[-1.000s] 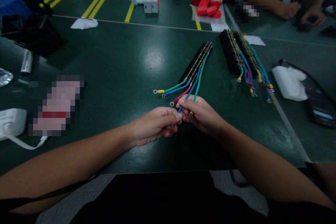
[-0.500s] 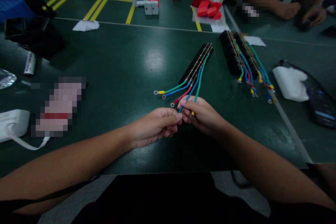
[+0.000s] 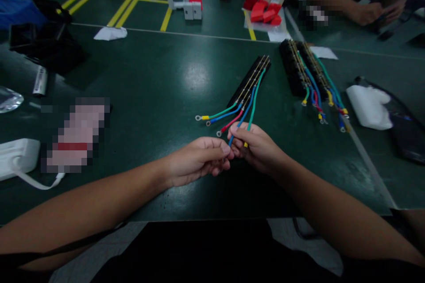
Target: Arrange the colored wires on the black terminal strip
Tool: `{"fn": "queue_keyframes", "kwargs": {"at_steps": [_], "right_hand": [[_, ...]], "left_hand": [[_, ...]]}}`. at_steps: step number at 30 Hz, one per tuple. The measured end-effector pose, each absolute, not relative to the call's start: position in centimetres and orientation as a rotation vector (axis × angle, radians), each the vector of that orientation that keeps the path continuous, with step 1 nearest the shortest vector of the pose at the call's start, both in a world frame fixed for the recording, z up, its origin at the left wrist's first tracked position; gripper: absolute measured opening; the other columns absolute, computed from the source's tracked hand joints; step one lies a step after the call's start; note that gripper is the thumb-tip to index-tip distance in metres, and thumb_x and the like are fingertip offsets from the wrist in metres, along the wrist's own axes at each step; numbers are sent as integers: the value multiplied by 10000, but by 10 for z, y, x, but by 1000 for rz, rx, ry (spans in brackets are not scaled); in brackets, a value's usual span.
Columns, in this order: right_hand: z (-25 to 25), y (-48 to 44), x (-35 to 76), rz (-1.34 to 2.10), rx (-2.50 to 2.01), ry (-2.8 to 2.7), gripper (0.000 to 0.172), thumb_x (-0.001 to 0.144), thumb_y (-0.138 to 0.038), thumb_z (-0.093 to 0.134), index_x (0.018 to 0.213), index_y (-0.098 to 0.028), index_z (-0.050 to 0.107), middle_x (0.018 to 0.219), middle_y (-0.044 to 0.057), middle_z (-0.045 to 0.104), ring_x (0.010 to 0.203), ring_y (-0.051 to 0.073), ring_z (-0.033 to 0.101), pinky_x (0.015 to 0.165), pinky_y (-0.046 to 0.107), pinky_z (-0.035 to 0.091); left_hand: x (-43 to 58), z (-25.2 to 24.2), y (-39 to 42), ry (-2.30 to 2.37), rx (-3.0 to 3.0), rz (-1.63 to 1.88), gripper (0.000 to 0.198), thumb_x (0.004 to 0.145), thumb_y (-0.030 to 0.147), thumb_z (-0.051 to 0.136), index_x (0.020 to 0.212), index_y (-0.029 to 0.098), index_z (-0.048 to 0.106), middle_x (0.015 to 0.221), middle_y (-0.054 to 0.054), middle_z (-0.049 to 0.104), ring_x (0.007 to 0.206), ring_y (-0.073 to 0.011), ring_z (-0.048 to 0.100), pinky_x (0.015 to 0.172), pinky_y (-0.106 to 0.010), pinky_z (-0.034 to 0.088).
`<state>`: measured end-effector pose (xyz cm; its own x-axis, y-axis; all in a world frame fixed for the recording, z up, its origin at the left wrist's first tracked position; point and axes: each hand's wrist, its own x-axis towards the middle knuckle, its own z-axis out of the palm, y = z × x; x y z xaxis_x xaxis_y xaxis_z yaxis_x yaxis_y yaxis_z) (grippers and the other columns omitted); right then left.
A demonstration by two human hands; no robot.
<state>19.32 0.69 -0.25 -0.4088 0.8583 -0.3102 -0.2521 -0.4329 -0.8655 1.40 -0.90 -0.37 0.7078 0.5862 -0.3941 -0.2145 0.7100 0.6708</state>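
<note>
"Left side?"
"White block [image 3: 28,154] with cable, on desk [image 3: 149,75]."
"Next?"
"Left hand [image 3: 202,159]: fingers closed, pinching one blue wire [image 3: 246,112] low down."
"Wire's origin?"
"Black strip [image 3: 244,82], lying aslant on the desk beyond both hands."
"Then?"
"Right hand [image 3: 254,141]: fingers closed on that wire higher up; green wire [image 3: 254,104] alongside."
"Further right?"
"Two wired strips [image 3: 294,70], side by side."
</note>
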Motion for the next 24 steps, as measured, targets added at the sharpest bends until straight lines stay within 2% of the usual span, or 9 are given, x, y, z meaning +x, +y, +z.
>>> {"fn": "queue_keyframes", "kwargs": {"at_steps": [8, 19, 24], "right_hand": [[0, 7, 191, 1878, -1080, -1032, 259, 862, -358, 616, 699, -160, 575, 488, -65, 441, 419, 72, 450, 417, 199, 313], [-1, 5, 193, 1892, -1072, -1041, 290, 891, -355, 593, 675, -164, 560, 493, -52, 474, 443, 78, 481, 452, 206, 352], [-1, 6, 192, 1876, -1112, -1054, 305, 875, -358, 601, 640, -175, 535, 488, -46, 468, 439, 84, 466, 441, 216, 334]], "left_hand": [[15, -1, -11, 661, 656, 488, 264, 819, 330, 735, 808, 109, 590, 640, 32, 543, 500, -13, 398, 480, -146, 296], [13, -3, -8, 679, 652, 456, 226, 827, 325, 720, 877, 114, 656, 758, -28, 631, 604, -51, 522, 539, -158, 375], [13, -3, -9, 681, 684, 459, 242, 836, 336, 714, 863, 108, 639, 701, 3, 577, 551, -28, 443, 498, -140, 317]]}}
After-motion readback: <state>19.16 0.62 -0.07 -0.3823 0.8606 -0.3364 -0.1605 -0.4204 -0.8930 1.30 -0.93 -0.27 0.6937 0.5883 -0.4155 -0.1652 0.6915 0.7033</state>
